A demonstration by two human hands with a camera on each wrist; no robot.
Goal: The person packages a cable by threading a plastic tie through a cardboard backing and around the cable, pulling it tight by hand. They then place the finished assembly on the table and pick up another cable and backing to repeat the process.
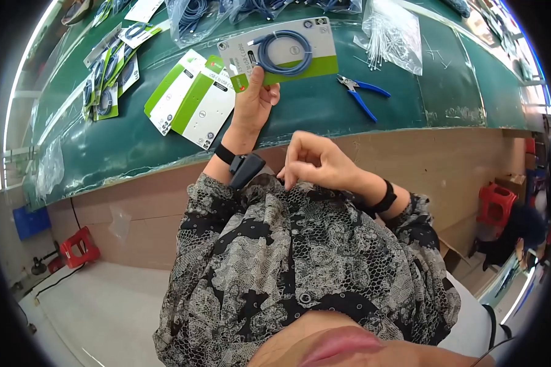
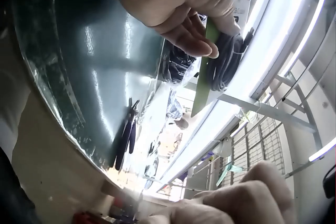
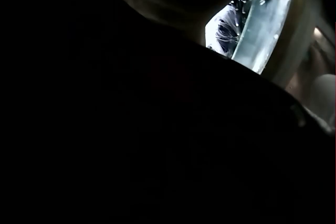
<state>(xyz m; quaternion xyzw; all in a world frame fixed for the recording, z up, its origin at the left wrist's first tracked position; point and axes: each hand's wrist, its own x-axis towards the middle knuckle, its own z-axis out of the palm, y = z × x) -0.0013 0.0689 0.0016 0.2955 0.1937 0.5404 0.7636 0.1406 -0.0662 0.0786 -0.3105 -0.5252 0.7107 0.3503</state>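
Observation:
My left hand (image 1: 254, 107) grips a white and green card (image 1: 321, 40) by its lower left part, thumb on the front. A coiled blue cable (image 1: 286, 53) lies against the card's face. The left wrist view shows this hand (image 2: 184, 6) with the card (image 2: 202, 85) edge-on and the dark coil (image 2: 226, 64) beside it. My right hand (image 1: 324, 162) is bent in front of the patterned shirt, its fingers curled; whether the fingertips pinch anything cannot be told. The right wrist view is mostly dark.
Flat printed cards (image 1: 205, 110) lie on the green table (image 1: 300, 116) below the held card. Blue-handled cutters (image 1: 362, 98) lie to the right, near a bag of white ties (image 1: 392, 37). Carded cables (image 1: 107, 79) are piled at left, and bagged cables (image 1: 193, 15) at the back.

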